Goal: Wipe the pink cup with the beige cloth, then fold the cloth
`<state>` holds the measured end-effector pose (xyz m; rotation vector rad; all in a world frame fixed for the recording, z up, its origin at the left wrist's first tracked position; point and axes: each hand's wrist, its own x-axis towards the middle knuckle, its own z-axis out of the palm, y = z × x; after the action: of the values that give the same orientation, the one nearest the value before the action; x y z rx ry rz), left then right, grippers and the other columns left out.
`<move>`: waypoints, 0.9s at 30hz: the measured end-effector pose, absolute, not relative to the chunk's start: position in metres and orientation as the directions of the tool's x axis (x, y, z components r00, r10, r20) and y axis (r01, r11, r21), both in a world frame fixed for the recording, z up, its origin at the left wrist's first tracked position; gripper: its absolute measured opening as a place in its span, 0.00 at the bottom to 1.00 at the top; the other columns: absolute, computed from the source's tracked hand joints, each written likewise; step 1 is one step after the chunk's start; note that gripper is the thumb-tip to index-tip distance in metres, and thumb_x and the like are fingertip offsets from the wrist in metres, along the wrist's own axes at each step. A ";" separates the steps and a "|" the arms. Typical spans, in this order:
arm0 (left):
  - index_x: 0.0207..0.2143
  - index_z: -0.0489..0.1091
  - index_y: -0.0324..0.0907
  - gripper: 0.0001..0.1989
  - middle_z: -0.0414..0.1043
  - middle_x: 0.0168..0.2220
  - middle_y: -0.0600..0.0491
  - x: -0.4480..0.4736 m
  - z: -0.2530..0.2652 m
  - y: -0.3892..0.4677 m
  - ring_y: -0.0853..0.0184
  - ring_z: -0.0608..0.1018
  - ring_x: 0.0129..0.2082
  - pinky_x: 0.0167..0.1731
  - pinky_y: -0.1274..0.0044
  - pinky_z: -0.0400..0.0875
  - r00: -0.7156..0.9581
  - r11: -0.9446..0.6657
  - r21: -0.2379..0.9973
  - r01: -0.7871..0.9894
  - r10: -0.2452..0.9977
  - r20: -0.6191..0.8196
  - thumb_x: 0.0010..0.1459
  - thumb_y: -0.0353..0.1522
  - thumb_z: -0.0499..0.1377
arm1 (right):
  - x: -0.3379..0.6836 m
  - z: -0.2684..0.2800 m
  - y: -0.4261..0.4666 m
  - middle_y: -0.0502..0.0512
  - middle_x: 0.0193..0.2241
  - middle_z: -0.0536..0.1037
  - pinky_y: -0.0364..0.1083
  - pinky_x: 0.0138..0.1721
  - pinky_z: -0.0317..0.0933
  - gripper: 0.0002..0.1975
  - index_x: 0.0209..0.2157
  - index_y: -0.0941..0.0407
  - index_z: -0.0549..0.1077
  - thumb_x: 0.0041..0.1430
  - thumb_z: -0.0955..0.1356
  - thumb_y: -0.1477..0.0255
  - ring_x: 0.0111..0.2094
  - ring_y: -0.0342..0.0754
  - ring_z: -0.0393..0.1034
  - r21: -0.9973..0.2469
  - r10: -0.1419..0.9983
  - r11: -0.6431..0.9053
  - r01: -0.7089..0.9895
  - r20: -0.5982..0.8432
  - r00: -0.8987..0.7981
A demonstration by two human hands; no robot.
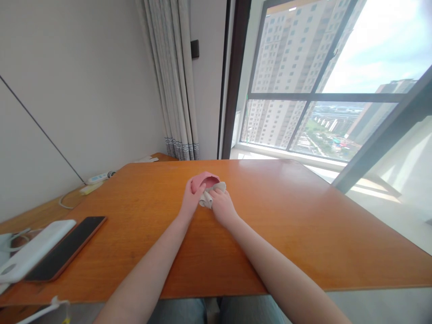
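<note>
A small pink bowl point(199, 179) is tipped on its side over the middle of the table, with its opening turned towards me and to the right. My left hand point(192, 195) grips its left side, thumb at the near rim. Bunched up in my right hand point(222, 204) is a whitish cloth point(206, 200), pressed against the bowl's lower rim. Part of the cloth hangs below the bowl between both hands. The fingertips of my right hand are partly hidden by the cloth.
The wooden table point(290, 216) spreads around my hands. On its left lie a dark phone point(67, 249) and a white power bank point(37, 247). A power strip point(97, 177) with a cable sits by the wall. A curtain point(177, 81) and a window point(303, 96) stand beyond.
</note>
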<state>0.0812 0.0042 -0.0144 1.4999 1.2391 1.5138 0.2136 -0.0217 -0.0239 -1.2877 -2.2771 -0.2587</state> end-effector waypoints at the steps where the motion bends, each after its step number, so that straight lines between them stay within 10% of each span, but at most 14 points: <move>1: 0.50 0.61 0.41 0.25 0.67 0.51 0.46 0.085 -0.017 0.003 0.62 0.70 0.51 0.51 0.71 0.65 -0.119 -0.343 0.931 0.123 0.926 0.357 0.51 0.38 0.59 | 0.215 -0.025 -0.021 0.56 0.31 0.73 0.49 0.39 0.50 0.09 0.38 0.56 0.71 0.60 0.61 0.76 0.37 0.50 0.60 -0.100 0.750 0.518 0.849 0.531 -0.395; 10: 0.48 0.66 0.41 0.18 0.69 0.50 0.48 0.073 -0.001 0.000 0.63 0.71 0.50 0.49 0.72 0.67 -0.160 -0.424 0.903 0.078 0.888 0.431 0.57 0.37 0.49 | 0.218 -0.005 -0.028 0.56 0.37 0.74 0.48 0.45 0.52 0.12 0.43 0.56 0.70 0.57 0.62 0.73 0.43 0.49 0.62 -0.145 0.587 0.748 0.648 0.599 -0.545; 20: 0.46 0.68 0.40 0.21 0.70 0.49 0.46 0.064 -0.012 0.014 0.59 0.71 0.50 0.52 0.67 0.63 -0.042 -0.317 0.918 0.238 0.941 0.336 0.48 0.35 0.60 | 0.225 -0.019 -0.017 0.53 0.32 0.73 0.50 0.48 0.48 0.08 0.35 0.55 0.72 0.56 0.63 0.78 0.40 0.48 0.62 -0.103 0.679 0.669 0.736 0.487 -0.549; 27: 0.57 0.55 0.46 0.32 0.57 0.60 0.46 0.087 -0.024 0.004 0.61 0.64 0.57 0.53 0.70 0.63 -0.046 -0.295 0.952 -0.086 0.955 0.292 0.51 0.39 0.60 | 0.225 -0.015 -0.020 0.56 0.33 0.72 0.48 0.38 0.50 0.09 0.36 0.57 0.72 0.55 0.62 0.79 0.37 0.49 0.59 -0.143 0.770 0.534 0.833 0.489 -0.410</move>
<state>0.0874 0.0044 -0.0241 1.3371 1.0082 1.4924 0.2245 -0.0202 -0.0150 -1.2982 -2.2716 -0.1668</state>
